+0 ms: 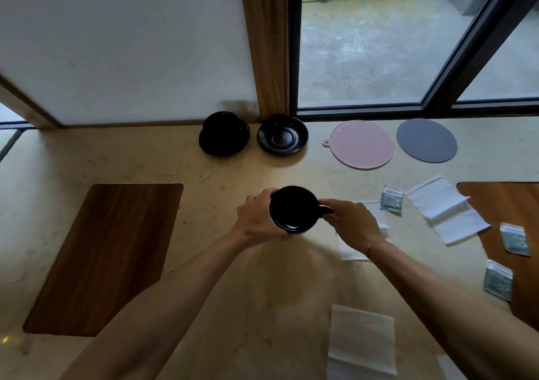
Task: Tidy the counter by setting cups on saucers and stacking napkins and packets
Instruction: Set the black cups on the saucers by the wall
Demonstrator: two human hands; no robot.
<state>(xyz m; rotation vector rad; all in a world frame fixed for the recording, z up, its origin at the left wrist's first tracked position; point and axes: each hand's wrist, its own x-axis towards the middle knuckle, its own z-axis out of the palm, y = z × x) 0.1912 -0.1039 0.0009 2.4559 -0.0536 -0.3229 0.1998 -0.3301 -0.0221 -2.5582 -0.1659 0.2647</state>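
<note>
I hold a black cup (293,209) above the middle of the counter with both hands. My left hand (258,215) wraps its left side and my right hand (351,223) pinches its handle. At the back stands a second black cup (223,124) on its saucer (217,146), and right beside it a bare black saucer (282,136). White napkins lie spread out: one at the right (446,209), one partly under my right hand (351,252), one near the front edge (360,341). Three grey packets lie at the right (391,199), (514,238), (498,280).
A pink round mat (361,145) and a grey round mat (426,140) lie at the back right under the window. A wooden board (108,257) is set into the counter at the left, another (513,219) at the right. A wall and wooden post close the back.
</note>
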